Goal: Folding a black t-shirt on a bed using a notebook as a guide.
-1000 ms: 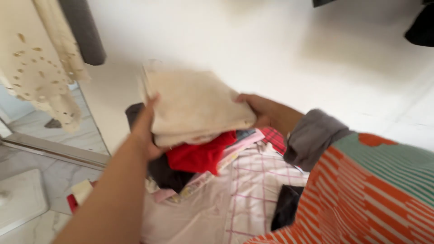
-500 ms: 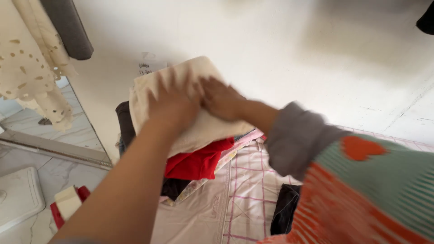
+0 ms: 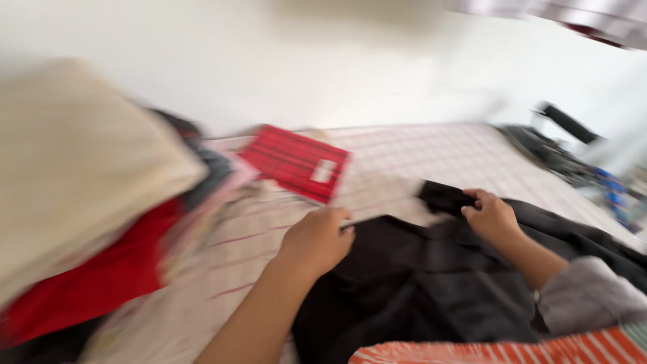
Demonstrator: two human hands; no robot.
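Observation:
A black garment (image 3: 418, 283) lies spread across the checked pink-and-white bed sheet (image 3: 431, 155) in front of me. My left hand (image 3: 317, 239) is closed on its left edge. My right hand (image 3: 492, 216) grips its upper edge, a little farther away. At the left stands a stack of folded clothes: a cream folded cloth (image 3: 74, 168) on top, a red piece (image 3: 101, 276) under it, dark pieces below. The picture is blurred by motion.
A red plaid folded item (image 3: 296, 162) with a pale label lies on the sheet behind my hands. Dark objects (image 3: 559, 145) sit at the far right of the bed near the white wall (image 3: 303, 61).
Both hands left the cream folded cloth on top of the stack. The view swung right, and my hands now hold the black garment on the bed.

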